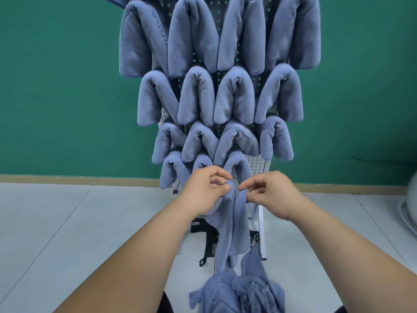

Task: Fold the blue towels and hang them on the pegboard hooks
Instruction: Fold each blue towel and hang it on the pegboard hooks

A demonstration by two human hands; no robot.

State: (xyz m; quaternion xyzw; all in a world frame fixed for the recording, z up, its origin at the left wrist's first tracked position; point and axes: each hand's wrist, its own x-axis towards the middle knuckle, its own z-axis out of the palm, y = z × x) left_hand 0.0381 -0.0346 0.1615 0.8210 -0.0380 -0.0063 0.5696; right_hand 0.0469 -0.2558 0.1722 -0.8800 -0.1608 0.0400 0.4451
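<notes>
A blue towel [232, 227] hangs unfolded between my hands in front of the pegboard's lower part. My left hand [206, 185] pinches its top edge, and my right hand [268, 188] pinches the same edge a little to the right. The two hands are close together. The towel's lower end reaches a crumpled pile of blue towels [239, 292] at the bottom centre. The white pegboard [259, 164] stands against the wall, covered by several folded blue towels [196, 100] draped over hooks in rows. A bare patch of board shows at the lower right.
A green wall [58, 86] with a tan baseboard stands behind the pegboard. The floor [67, 222] is light tile. A black strap or bag [207, 245] lies at the board's base. A white rounded object [409, 206] is at the right edge.
</notes>
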